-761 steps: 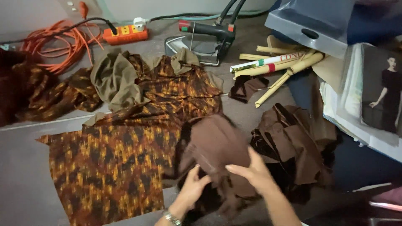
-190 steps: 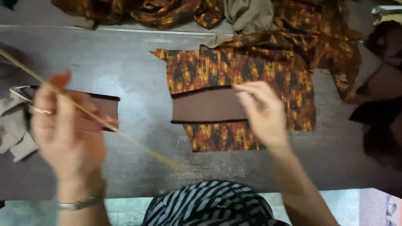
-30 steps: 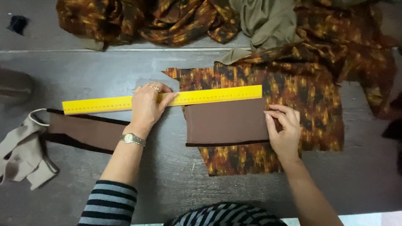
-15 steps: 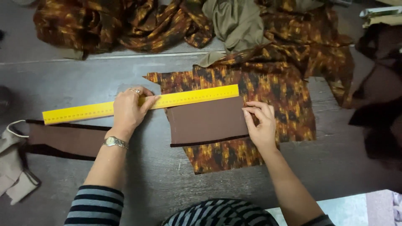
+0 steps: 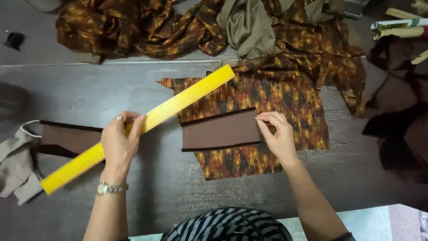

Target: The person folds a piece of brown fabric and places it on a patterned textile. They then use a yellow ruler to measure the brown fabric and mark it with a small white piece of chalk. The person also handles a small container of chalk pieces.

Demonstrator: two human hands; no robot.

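My left hand (image 5: 119, 143) grips a long yellow ruler (image 5: 187, 96) near its lower third; the ruler slants from lower left up to the upper right, its far end over the patterned cloth. My right hand (image 5: 276, 134) pinches the right end of a plain brown fabric strip (image 5: 220, 130). That strip lies flat on an orange-and-brown patterned fabric piece (image 5: 267, 100) spread on the dark grey table (image 5: 169, 187). A watch sits on my left wrist.
A second brown strip (image 5: 67, 138) and a beige cloth (image 5: 15, 165) lie at the left. Bunched patterned fabric (image 5: 133, 27) and an olive cloth (image 5: 247, 24) fill the back. Dark brown fabric (image 5: 397, 125) is heaped at the right, rolled paper (image 5: 399, 24) beyond it.
The ruler lay level along the brown strip's top edge; my left hand has now lifted and tilted it, left end down, right end up. My right hand stays at the strip's right end.
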